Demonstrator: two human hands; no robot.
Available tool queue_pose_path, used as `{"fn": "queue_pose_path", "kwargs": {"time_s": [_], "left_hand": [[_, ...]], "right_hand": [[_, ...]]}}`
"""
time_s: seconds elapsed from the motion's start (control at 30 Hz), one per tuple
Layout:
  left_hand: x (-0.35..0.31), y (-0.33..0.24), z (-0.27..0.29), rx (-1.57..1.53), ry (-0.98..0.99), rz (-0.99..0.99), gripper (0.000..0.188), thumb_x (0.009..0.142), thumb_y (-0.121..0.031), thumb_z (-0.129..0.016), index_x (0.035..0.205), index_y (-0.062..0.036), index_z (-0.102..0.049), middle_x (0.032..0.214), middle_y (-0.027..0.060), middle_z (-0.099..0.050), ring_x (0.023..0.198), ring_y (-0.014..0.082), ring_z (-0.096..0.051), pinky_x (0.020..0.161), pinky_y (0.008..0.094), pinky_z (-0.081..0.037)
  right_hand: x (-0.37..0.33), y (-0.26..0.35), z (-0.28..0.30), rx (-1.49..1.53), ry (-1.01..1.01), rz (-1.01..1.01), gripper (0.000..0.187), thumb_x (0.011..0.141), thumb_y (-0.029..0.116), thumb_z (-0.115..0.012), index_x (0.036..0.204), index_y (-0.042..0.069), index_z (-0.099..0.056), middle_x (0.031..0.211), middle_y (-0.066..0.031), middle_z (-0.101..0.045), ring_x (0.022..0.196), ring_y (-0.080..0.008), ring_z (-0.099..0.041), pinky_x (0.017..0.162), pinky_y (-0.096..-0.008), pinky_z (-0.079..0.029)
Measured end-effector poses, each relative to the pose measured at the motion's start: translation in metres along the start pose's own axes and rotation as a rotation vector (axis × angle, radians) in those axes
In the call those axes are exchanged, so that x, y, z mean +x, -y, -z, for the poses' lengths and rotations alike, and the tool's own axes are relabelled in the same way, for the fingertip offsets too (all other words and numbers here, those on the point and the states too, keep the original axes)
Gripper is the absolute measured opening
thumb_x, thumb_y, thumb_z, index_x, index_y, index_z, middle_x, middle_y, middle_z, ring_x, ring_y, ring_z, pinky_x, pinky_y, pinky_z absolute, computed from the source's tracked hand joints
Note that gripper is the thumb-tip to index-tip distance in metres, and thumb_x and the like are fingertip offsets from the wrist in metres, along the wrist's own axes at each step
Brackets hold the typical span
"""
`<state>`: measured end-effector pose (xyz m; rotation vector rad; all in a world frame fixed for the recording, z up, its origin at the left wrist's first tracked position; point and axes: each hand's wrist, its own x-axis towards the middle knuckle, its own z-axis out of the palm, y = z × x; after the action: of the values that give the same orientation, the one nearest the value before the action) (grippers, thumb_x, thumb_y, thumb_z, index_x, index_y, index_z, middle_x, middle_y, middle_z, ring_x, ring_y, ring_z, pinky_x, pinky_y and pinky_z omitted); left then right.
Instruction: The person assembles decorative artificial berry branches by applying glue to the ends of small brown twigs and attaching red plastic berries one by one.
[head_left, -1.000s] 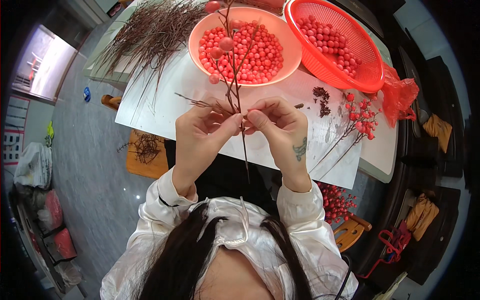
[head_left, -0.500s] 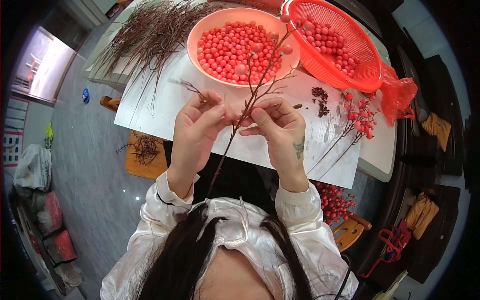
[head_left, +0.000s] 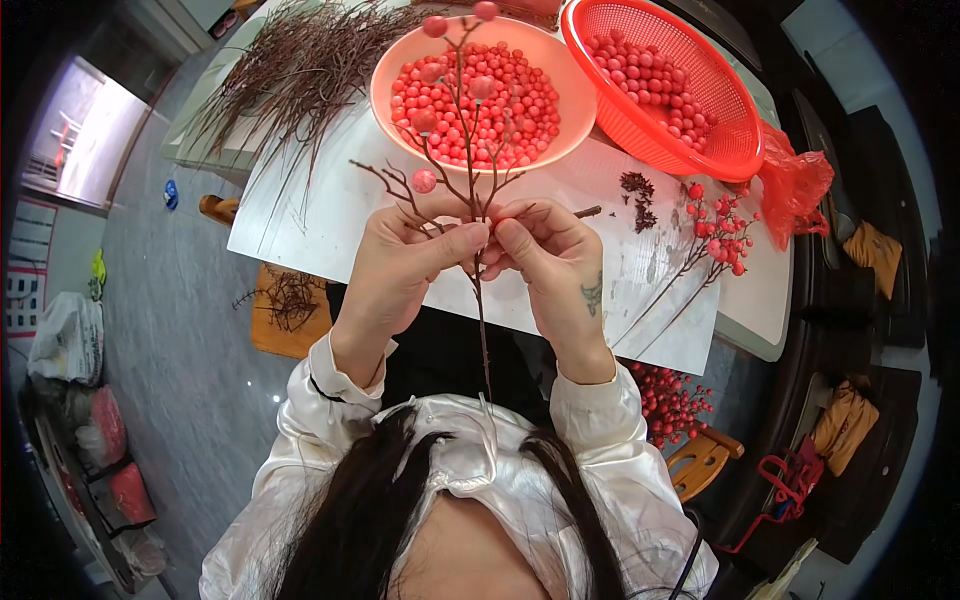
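A dark brown artificial branch [head_left: 483, 320] stands upright before me, several red berries on its upper twigs. My left hand [head_left: 400, 265] is closed, thumb and fingers pinching the branch at its fork. Opposite it, my right hand [head_left: 560, 265] is closed too, its fingertips against the same fork. Something small and red peeks out between the right fingertips; I cannot tell what it is. A short brown twig end sticks out past the right fingers. Behind the branch tips is a pale pink bowl [head_left: 384, 105] full of loose red berries.
A red mesh basket [head_left: 740, 120] with more berries sits at the far right, beside a red plastic bag [head_left: 790, 180]. Bare brown branches [head_left: 300, 70] are heaped far left. Finished berry sprigs [head_left: 720, 230] and dark scraps [head_left: 638, 198] lie on the white sheet [head_left: 300, 215].
The branch has swung from leaning right to nearly upright, its top moving left. My left hand has come in to the right and now meets the branch beside the right hand.
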<state>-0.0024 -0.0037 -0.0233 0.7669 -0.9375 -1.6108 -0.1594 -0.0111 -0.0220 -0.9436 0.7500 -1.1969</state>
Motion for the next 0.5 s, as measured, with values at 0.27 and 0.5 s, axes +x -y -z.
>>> {"fn": "queue_pose_path", "kwargs": {"time_s": [0.27, 0.5], "left_hand": [[-0.002, -0.0066, -0.0025, 0.032, -0.064, -0.005, 0.016, 0.078, -0.004, -0.067, 0.093, 0.002, -0.062, 0.084, 0.0069, -0.065, 0.068, 0.0101, -0.059, 0.059, 0.0212, -0.048], [-0.0051, -0.0057, 0.0028, 0.105, -0.022, 0.013, 0.015, 0.076, -0.002, -0.069, 0.088, 0.0008, -0.062, 0.081, 0.0071, -0.065, 0.072, 0.0093, -0.06, 0.062, 0.0208, -0.047]], "right_hand": [[-0.0007, 0.0018, -0.0029, 0.047, -0.005, -0.04, 0.015, 0.087, 0.009, -0.057, 0.095, -0.004, -0.057, 0.082, -0.0105, -0.062, 0.066, -0.0152, -0.061, 0.056, -0.0265, -0.052], [-0.0004, 0.0022, 0.0029, -0.012, -0.007, -0.039, 0.017, 0.087, 0.011, -0.057, 0.096, -0.004, -0.057, 0.083, -0.0091, -0.061, 0.068, -0.0138, -0.06, 0.056, -0.026, -0.051]]}}
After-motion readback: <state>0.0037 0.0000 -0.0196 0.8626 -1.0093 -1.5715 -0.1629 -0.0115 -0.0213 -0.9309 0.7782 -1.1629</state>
